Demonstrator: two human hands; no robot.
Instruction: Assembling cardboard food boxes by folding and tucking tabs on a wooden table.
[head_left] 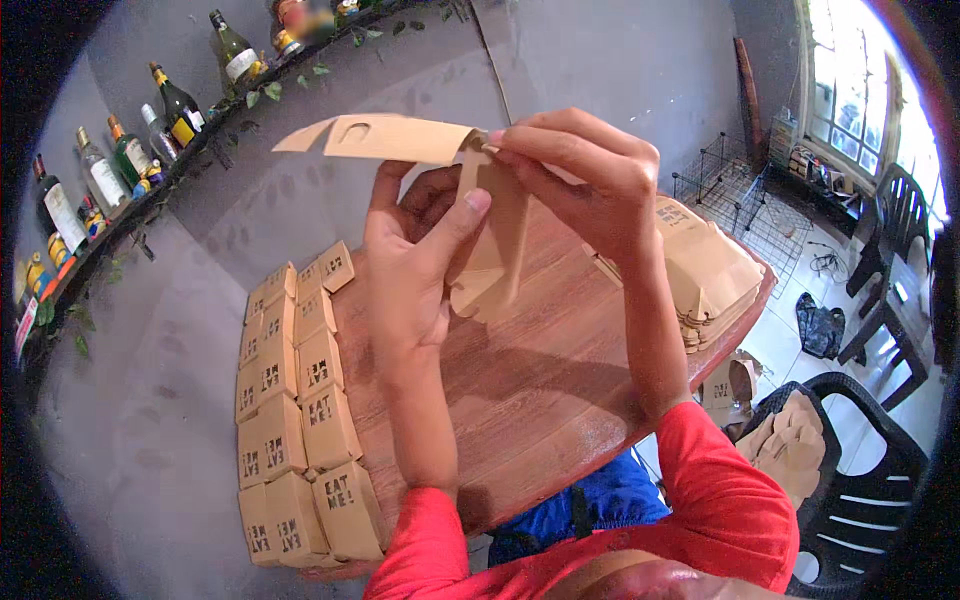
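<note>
Above the wooden table (468, 410) I hold up a partly folded brown cardboard box (503, 225). A long flap with a curved cut-out sticks out to the left at its top, and its lower end shows notched tabs. My left hand (412, 255) is closed round the box's left side, thumb pressed on the near panel. At the upper right corner, my right hand (590, 175) pinches the cardboard edge between thumb and fingers, beside the base of the long flap. The inside of the box is mostly hidden.
Folded boxes (330, 420) with black print stand in rows along the table's left side. Flat box blanks (710, 270) are stacked at the right edge. A black plastic chair (865, 460) bears cardboard pieces (790, 445). Bottles (175, 105) line a wall shelf; a wire cage (740, 190) stands behind.
</note>
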